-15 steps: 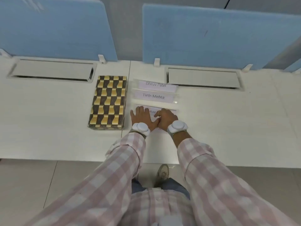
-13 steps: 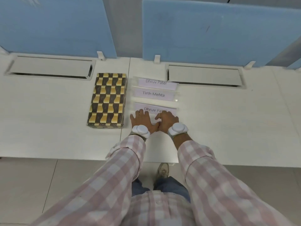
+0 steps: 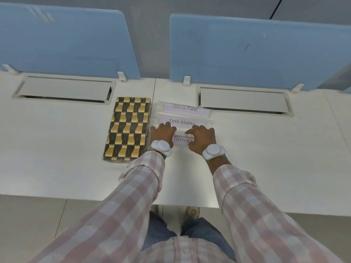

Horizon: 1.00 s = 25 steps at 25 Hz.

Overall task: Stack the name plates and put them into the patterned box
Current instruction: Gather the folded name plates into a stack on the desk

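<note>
The patterned box (image 3: 127, 128), black and gold, lies on the white desk (image 3: 266, 158) with its top shut. To its right lie two name plates, "Dhruv Patel" (image 3: 187, 109) at the back and "Tirth Mehta" (image 3: 182, 122) just in front of it. A nearer plate reading "Tirth M…" (image 3: 181, 139) sits between my hands. My left hand (image 3: 163, 132) covers its left end and my right hand (image 3: 201, 137) its right end, fingers bent over it. My fingertips reach the near edge of the middle plate. Anything under the held plate is hidden.
Two grey cable-tray flaps are set into the desk, one at the back left (image 3: 64, 90) and one at the back right (image 3: 243, 100). Blue divider panels (image 3: 247, 54) stand behind them. The desk's front edge (image 3: 57, 196) runs just before my body.
Both hands moved forward and apart. The near "Dhruv Patel" plate is gone from sight, and a "Tirth M…" plate now lies in its place between my hands.
</note>
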Available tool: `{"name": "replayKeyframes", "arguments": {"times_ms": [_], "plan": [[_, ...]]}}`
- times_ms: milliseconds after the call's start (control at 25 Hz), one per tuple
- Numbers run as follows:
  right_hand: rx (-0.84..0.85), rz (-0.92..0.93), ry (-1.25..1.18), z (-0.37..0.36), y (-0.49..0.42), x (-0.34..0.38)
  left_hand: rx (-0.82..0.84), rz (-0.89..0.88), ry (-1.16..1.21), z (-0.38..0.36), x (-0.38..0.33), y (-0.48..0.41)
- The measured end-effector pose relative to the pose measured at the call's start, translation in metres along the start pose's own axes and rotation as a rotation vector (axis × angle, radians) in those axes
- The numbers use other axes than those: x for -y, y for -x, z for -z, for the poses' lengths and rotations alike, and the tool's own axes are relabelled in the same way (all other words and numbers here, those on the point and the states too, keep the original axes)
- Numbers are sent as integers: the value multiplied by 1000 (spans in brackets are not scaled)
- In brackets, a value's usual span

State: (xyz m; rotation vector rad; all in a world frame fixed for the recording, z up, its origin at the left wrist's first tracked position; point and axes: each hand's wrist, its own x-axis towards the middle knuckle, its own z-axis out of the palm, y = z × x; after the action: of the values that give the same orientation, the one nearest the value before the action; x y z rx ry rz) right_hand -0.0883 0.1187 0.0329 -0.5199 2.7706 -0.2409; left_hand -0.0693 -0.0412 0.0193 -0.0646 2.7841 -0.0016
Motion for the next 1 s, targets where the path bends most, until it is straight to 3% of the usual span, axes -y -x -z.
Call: {"name": "replayKeyframes", "arguments": {"times_ms": [280,560,760,1000], "plan": [[295,-8,44,-42,-29,-7,215,-22,12,-34,12,-25],[182,68,175,-21,-42,-14,125,-230,-175,-6,21,-52],[42,56,184,19,-82,-24,-18,-156,-67,35,28,-85],[279,-8,58,-19,-109,-33,177,-104,30,-8,23,-109]]}}
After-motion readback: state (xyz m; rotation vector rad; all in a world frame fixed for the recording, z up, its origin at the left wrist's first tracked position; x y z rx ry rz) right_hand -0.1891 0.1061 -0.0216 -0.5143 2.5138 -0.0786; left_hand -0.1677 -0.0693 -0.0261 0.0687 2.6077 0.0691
